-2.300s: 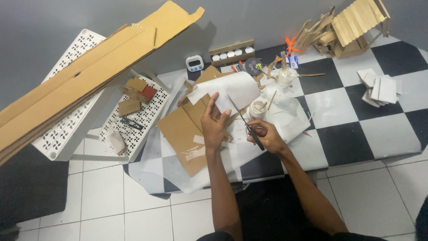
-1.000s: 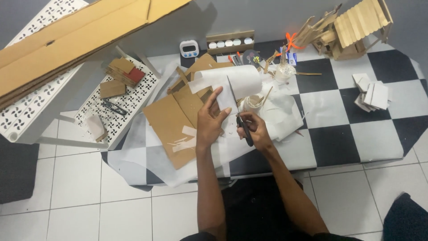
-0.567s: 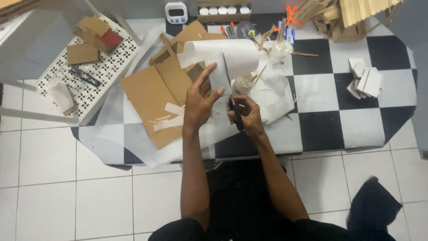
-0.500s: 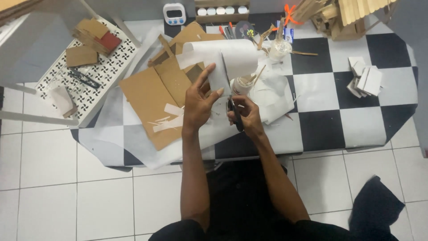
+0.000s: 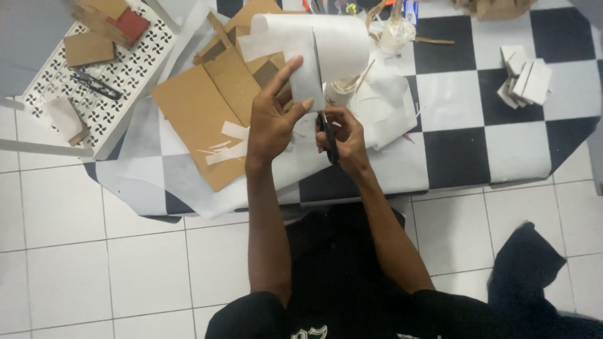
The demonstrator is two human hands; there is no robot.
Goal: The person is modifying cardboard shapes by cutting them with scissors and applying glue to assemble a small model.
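Checkered mat (image 5: 458, 100) on tiled floor | left hand (image 5: 271, 122) grip clamped on white paper sheet (image 5: 314, 53) | right hand (image 5: 344, 135) grip clamped on black scissors (image 5: 328, 133)

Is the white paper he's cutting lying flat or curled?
Curled: the white paper rolls over at its top while the left hand holds it up; the right hand works scissors.

View: the camera tilted down and closer; the long cardboard strip, timer and stick-built model dropped out at the top.
Hands: the left hand (image 5: 271, 119) and right hand (image 5: 342, 135) sat higher in view.
White paper sheet (image 5: 314, 53): the scissors (image 5: 328, 135) cut ran farther up it; its top curled over.
Dark cloth (image 5: 534, 276): came into view lower right.
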